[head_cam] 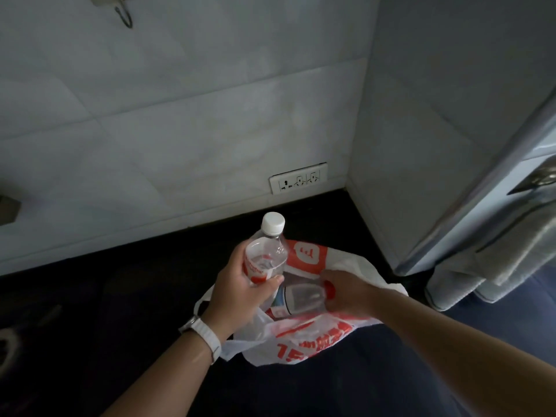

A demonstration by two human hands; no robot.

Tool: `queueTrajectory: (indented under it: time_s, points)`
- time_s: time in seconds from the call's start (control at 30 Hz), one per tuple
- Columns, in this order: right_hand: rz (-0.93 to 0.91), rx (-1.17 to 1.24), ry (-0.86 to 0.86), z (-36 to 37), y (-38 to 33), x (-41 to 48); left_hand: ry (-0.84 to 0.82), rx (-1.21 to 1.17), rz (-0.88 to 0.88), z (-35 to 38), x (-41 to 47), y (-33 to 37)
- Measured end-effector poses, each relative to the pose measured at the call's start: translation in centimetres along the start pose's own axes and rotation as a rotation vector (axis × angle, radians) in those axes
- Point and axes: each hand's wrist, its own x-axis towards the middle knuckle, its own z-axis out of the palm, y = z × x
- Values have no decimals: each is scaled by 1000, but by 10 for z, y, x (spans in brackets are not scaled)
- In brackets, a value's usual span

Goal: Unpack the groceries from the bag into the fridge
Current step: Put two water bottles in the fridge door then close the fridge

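Observation:
A white plastic grocery bag (304,341) with orange print lies open on a dark countertop (120,296). My left hand (240,293), with a white watch on its wrist, grips a clear water bottle (266,254) with a white cap and a red-and-white label, held just above the bag's left side. My right hand (349,293) reaches into the bag's mouth and closes around a second clear bottle (304,297) with a red cap, which lies on its side in the bag. The fridge (469,188) stands at the right with its door shut.
A tiled white wall (150,130) runs behind the counter, with a socket strip (298,178) low on it. A grey towel (511,254) hangs from the fridge handle (538,179). Metal hooks (125,13) hang at the top left.

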Motion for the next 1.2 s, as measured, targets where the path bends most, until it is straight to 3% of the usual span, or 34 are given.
queueTrajectory:
  time_s: [0.37, 0.57, 0.67, 0.8, 0.93, 1.2]
  points:
    - [-150, 134, 297, -14, -69, -43, 33, -75, 72, -17, -21, 12]
    - [-190, 79, 454, -8, -74, -52, 21, -108, 78, -18, -28, 10]
    - [-174, 161, 532, 1, -68, -48, 6, -112, 71, -17, -32, 8]
    - [-121, 325, 565, 21, -63, -37, 10, -126, 48, -16, -37, 8]
    - [-83, 274, 599, 40, -61, -32, 30, -171, 29, -14, -44, 13]
    - [31, 517, 409, 65, -40, -20, 58, -190, -18, -11, -56, 17]
